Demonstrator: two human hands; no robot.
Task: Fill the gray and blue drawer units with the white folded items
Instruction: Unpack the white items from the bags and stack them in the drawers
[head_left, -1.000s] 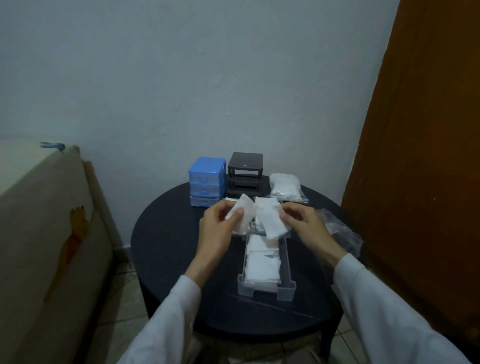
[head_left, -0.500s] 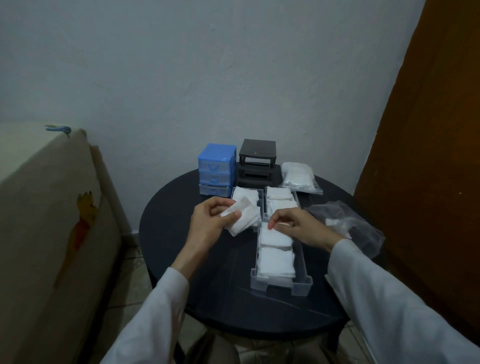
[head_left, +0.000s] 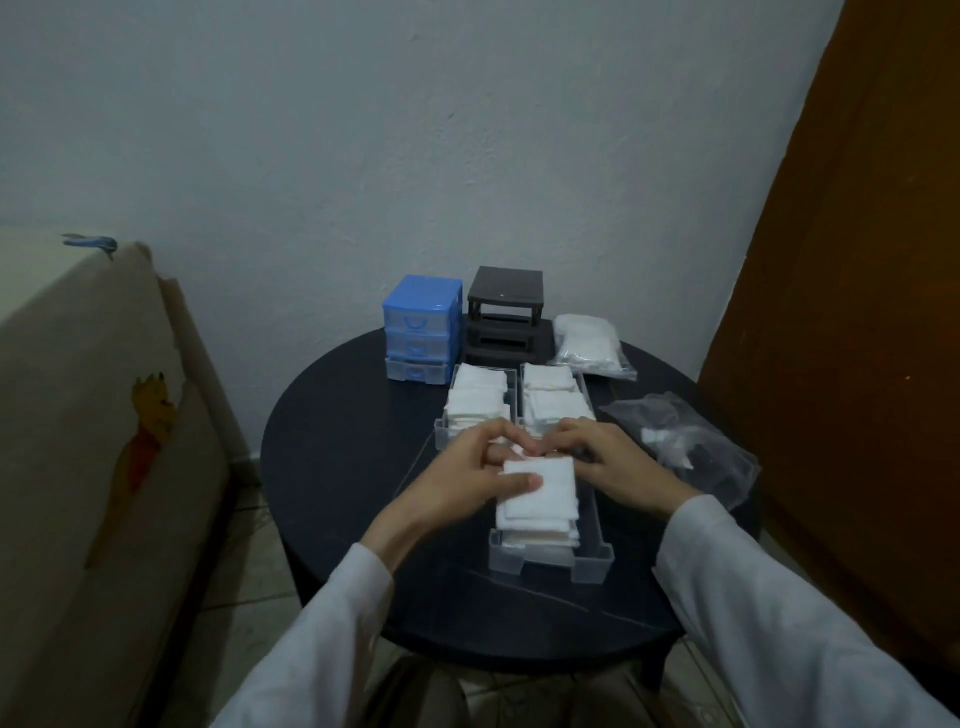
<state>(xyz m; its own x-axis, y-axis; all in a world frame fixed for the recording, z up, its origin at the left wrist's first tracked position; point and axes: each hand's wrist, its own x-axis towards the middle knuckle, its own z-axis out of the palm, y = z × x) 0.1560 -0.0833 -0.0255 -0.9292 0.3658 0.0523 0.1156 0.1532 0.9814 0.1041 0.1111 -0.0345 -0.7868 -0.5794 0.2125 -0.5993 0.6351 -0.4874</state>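
Both hands meet over the nearest clear drawer (head_left: 550, 564) on a round dark table (head_left: 332, 457); left hand (head_left: 467, 480) pinches the top white folded item (head_left: 540, 491), right hand (head_left: 613, 462) presses its far edge with curled fingers; two filled drawers (head_left: 478, 402) lie beyond; blue drawer unit (head_left: 422, 328), gray drawer unit (head_left: 505, 314) and plastic bags (head_left: 685, 447) stand behind and right.

No text, label, brand, number or sign can be read anywhere, neither on the blue drawer unit (head_left: 422, 329), the gray drawer unit (head_left: 504, 313), nor the clear bags (head_left: 589, 345) on the round table (head_left: 332, 457).
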